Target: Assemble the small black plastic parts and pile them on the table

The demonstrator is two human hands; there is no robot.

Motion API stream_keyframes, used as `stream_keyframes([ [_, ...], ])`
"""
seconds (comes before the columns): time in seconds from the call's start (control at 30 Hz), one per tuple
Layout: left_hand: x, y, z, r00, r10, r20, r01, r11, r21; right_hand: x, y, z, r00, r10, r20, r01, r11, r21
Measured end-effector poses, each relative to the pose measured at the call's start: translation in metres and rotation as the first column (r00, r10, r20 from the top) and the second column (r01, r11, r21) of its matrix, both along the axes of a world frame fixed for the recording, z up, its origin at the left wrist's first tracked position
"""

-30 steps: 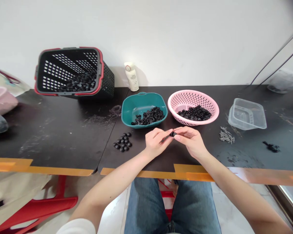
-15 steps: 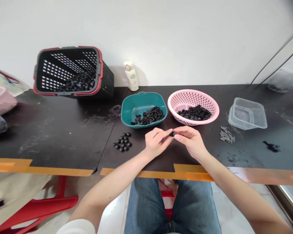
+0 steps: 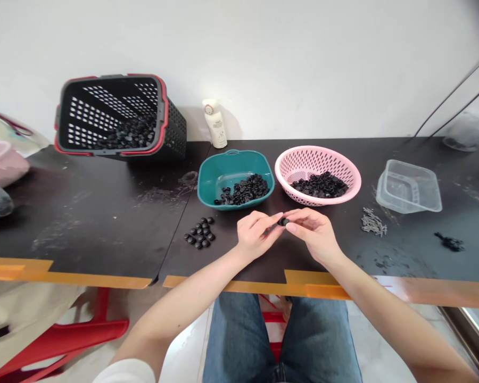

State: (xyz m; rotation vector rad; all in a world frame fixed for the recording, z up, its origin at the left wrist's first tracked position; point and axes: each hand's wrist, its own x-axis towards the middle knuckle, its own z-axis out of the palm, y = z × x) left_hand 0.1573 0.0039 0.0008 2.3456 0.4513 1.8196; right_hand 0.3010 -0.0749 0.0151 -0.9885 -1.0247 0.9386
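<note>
Between the fingertips of both hands is a small round black plastic part (image 3: 283, 221), partly covered by the fingers. My left hand (image 3: 255, 232) pinches it from the left, and my right hand (image 3: 312, 232) grips it from the right. Both hands hover over the dark table, just in front of two containers. Behind the left hand stands a teal basin (image 3: 211, 173) with a heap of small black parts (image 3: 249, 189). A pink colander (image 3: 345, 165) behind the right hand holds more black pieces (image 3: 321, 185). Left of my hands lies a group of round black caps (image 3: 200, 232).
A black and red basket (image 3: 171, 127) of dark parts lies tipped at the back left. Beside it is a white bottle (image 3: 215, 125). To the right are a clear plastic tub (image 3: 411, 186), thin metal pins (image 3: 373, 222) and a small black pile (image 3: 449, 242). Orange tape (image 3: 239, 284) lines the front edge.
The black part has turned slightly between the fingertips and shows a little more. Both hands keep nearly the same place and grip.
</note>
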Motion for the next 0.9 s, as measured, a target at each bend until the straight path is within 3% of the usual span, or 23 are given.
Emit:
stream_keyframes([
  [0.43, 0.0007, -0.0017, 0.0029, 1.000, -0.023, -0.016, 0.023, 0.999, -0.023, -0.0034, -0.0032, 0.0048, 0.995, -0.095, 0.043, 0.092, 0.993, 0.069],
  [0.9, -0.0003, -0.0003, 0.0026, 0.997, -0.069, -0.026, 0.069, 0.998, -0.006, -0.0054, -0.0050, 0.0097, 0.996, -0.086, 0.009, 0.084, 0.987, 0.135],
])
